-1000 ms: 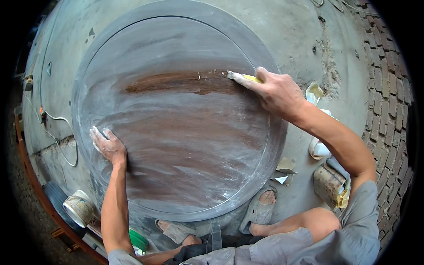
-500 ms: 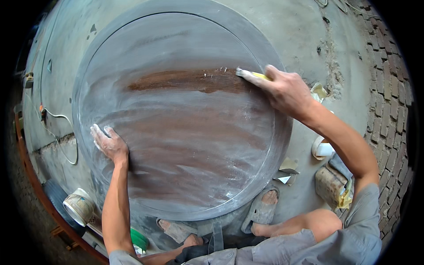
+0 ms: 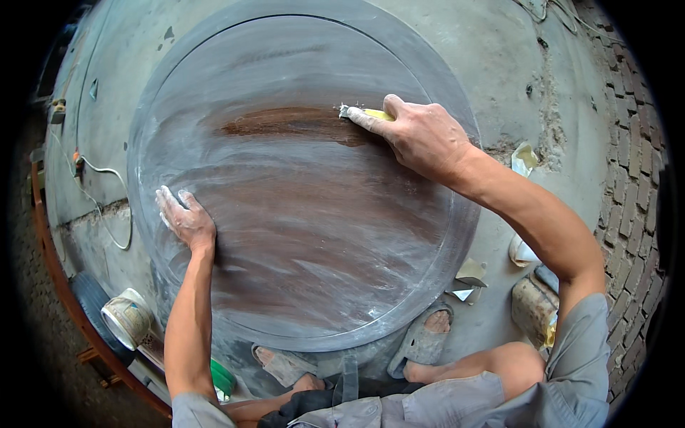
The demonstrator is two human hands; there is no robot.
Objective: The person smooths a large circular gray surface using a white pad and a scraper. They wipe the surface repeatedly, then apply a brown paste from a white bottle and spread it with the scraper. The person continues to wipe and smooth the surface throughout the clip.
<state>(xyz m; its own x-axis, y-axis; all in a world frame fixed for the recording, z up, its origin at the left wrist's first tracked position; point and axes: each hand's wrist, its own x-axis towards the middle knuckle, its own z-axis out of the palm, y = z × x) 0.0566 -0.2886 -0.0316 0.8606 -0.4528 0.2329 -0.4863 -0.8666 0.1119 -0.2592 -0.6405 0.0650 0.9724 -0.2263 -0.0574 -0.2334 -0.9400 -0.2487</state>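
A large round tabletop (image 3: pixel 307 200) lies before me, brown wood dulled by grey-white dust, with a groove near its rim. My right hand (image 3: pixel 421 132) grips a yellow-handled scraper (image 3: pixel 375 114), index finger stretched along it. Its pale tip meets the surface at the right part of a darker brown strip (image 3: pixel 278 123), where small light flecks show. How far the blade extends is hidden by the fingers. My left hand (image 3: pixel 187 217), whitened with dust, rests flat on the left side of the tabletop, holding nothing.
Folded sandpaper pieces (image 3: pixel 471 274) lie at the lower right, near a worn can (image 3: pixel 535 307). On the left are a white bucket (image 3: pixel 127 318), a tyre (image 3: pixel 93 307) and a pale cable (image 3: pixel 121 187). My slippered feet (image 3: pixel 424 335) are below the near rim.
My right hand has moved left along the dark strip with the scraper. My left hand stays on the tabletop; the whole view has shifted slightly.
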